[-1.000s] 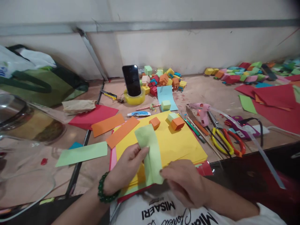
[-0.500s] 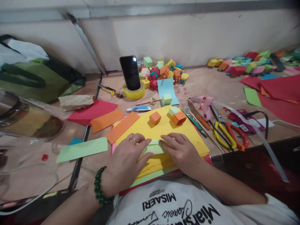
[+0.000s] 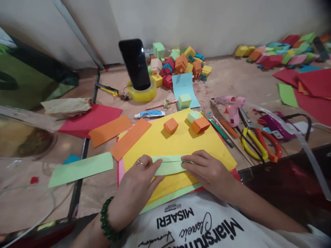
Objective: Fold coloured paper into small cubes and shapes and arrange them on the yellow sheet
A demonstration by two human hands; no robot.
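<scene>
From my end, left hand (image 3: 138, 187) and right hand (image 3: 213, 172) both hold the folded green strip (image 3: 171, 167); I'd align edges, crease evenly tbh.

Muted, even indoor light, soft toward the edges.
The pale wall (image 3: 207, 27) looks greyish, and faint, soft-edged shadows lie beside the orange boxes (image 3: 170, 126) on the yellow paper (image 3: 155, 143). A small white glare spot marks the phone (image 3: 134, 63). Wide-angle stretch and smearing affect the bag (image 3: 31, 75) at the left; the top right corner darkens, and fine detail is slightly blurred.
</scene>
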